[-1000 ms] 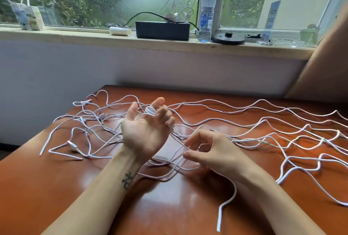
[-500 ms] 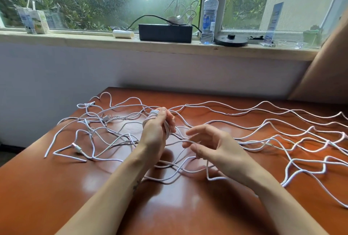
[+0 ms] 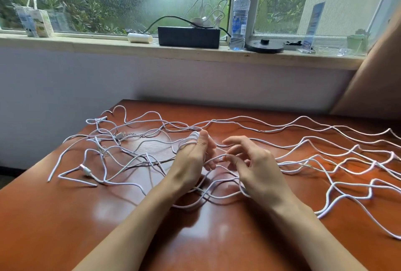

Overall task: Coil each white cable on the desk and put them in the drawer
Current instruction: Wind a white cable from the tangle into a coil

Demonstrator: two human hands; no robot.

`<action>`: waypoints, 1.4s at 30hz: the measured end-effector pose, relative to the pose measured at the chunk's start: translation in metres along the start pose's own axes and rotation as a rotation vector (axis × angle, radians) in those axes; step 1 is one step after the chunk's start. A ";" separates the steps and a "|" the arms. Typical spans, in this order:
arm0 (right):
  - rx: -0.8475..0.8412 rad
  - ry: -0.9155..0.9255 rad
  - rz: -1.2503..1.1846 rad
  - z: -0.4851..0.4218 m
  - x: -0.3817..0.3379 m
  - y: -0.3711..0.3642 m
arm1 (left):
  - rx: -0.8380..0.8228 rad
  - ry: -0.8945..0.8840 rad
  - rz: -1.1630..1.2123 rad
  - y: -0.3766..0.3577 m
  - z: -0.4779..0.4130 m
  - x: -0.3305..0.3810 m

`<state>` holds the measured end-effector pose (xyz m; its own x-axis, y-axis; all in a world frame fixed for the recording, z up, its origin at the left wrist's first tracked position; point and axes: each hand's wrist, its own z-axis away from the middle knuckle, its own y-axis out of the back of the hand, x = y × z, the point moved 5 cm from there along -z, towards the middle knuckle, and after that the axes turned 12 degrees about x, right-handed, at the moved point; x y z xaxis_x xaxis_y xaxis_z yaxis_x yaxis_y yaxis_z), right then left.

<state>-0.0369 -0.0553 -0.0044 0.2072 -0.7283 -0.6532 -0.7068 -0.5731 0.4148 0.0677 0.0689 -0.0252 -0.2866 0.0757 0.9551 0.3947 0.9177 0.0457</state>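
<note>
Several long white cables (image 3: 325, 155) lie tangled across the red-brown desk (image 3: 195, 238), with a USB plug (image 3: 121, 135) at the left. My left hand (image 3: 191, 160) is over the desk's middle, back of the hand up, with a small coil of white cable (image 3: 191, 139) wound round its fingers. My right hand (image 3: 256, 168) is just to its right, fingers curled, pinching the strand (image 3: 219, 158) that runs to the left hand. No drawer is in view.
Behind the desk is a pale wall and a window sill holding a black box (image 3: 188, 37), a water bottle (image 3: 239, 18), a white tube (image 3: 138, 37), cartons (image 3: 36, 22) and a black disc (image 3: 263, 45). Loose cable loops spread to the desk's right edge.
My left hand has turned from palm-up to back-up, taking cable round its fingers. The loose end that lay near the front edge has been drawn in toward the hands.
</note>
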 end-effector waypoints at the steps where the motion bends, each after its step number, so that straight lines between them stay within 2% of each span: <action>1: -0.010 -0.027 -0.041 0.000 -0.001 -0.001 | -0.005 -0.008 -0.020 -0.001 0.001 0.000; 4: -0.017 -0.079 -0.109 0.001 -0.003 -0.002 | 0.010 0.030 0.043 -0.002 0.003 0.004; 7: -0.033 -0.057 -0.074 0.001 -0.005 0.001 | 0.013 0.107 0.164 0.000 -0.001 0.006; 14: -0.251 0.010 -0.029 0.007 -0.009 -0.008 | 0.074 0.193 0.322 0.009 -0.008 0.005; 18: -0.242 0.038 0.038 0.006 -0.008 -0.007 | 0.070 0.277 0.408 0.011 -0.008 0.002; 23: -0.214 -0.030 0.101 0.004 -0.003 0.001 | 0.097 0.298 0.439 0.011 -0.006 0.004; 30: -0.046 0.035 0.095 -0.002 -0.008 0.014 | 0.146 0.224 0.217 0.011 -0.005 0.005; 37: -0.013 0.118 -0.030 -0.004 -0.020 0.020 | 0.099 0.095 0.015 0.011 -0.001 0.009; 42: 0.184 0.281 0.006 -0.008 -0.027 0.031 | 0.038 0.005 -0.174 0.009 0.001 0.005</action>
<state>-0.0587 -0.0563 0.0313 0.3628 -0.8214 -0.4400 -0.8136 -0.5095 0.2802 0.0686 0.0777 -0.0205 -0.3434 -0.0870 0.9351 0.3059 0.9310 0.1990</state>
